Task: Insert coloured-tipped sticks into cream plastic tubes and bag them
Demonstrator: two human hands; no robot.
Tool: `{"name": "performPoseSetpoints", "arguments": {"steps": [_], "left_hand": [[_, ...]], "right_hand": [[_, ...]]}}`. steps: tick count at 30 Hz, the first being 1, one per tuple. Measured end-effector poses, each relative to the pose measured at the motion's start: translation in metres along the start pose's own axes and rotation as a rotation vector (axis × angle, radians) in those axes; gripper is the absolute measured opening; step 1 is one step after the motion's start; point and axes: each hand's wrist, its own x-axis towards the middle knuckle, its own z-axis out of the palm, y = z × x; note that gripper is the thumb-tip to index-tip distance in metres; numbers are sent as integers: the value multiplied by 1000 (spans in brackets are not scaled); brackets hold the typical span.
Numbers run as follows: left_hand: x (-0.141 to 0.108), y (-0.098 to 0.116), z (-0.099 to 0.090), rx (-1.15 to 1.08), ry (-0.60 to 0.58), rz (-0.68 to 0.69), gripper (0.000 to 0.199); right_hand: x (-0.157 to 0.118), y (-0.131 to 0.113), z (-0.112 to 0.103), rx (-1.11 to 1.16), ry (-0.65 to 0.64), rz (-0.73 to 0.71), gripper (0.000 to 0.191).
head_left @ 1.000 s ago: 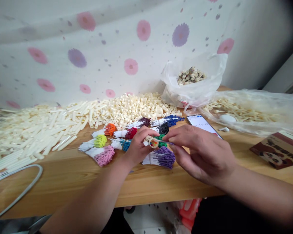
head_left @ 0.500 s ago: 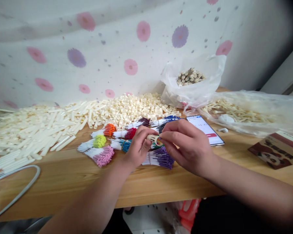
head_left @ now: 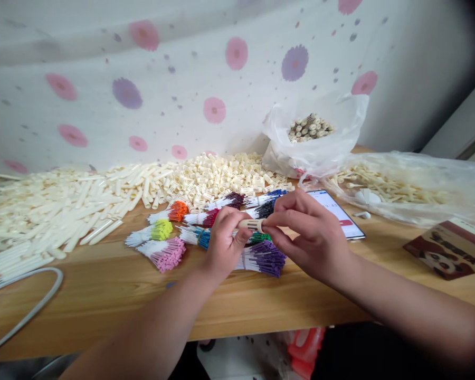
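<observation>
A short cream tube [head_left: 250,225], dark slots along its side, is above the wooden table [head_left: 142,306]; its long axis lies nearly level, left to right; the left hand [head_left: 225,240] grasps it between thumb and fingers; the right hand [head_left: 311,232] has fingertips at its right end, whether gripping I cannot tell; flowered white cloth [head_left: 174,63] hangs behind.

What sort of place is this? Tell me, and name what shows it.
Probably a tabletop workspace, perhaps in a home: heaped cream plastic parts and bundles of color-tipped sticks lie on a wooden table, with a flower-print sheet hanging behind.
</observation>
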Motion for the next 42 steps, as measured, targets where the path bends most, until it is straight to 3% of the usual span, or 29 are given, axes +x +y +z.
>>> {"name": "performPoseSetpoints", "arguments": {"steps": [11, 13, 16, 18, 21, 25, 29, 33, 42], "left_hand": [[-2, -9, 0, 182, 131, 39, 33], [-1, -12, 1, 128, 122, 18, 36], [0, -22, 5, -38, 103, -144, 41], [1, -29, 7, -169, 84, -271, 44], [2, -37, 8, -293, 54, -355, 45], [4, -34, 5, -350, -21, -400, 34], [6, -25, 3, -351, -143, -361, 29], [7, -20, 4, -318, -249, -320, 25], [7, -19, 4, -262, -289, -331, 25]], "right_hand": [[-1, 3, 8, 297, -48, 202, 15], [-3, 16, 8, 371, -50, 252, 15], [-9, 48, 11, 294, -21, 381, 14], [-15, 70, 15, 119, -152, 413, 13], [-18, 87, 20, -61, -361, 331, 16], [-14, 76, 23, -82, -557, 201, 11], [-14, 62, 24, -235, -714, 137, 8], [-16, 60, 27, -316, -744, 137, 10], [-10, 53, 28, -357, -709, 230, 11]]}}
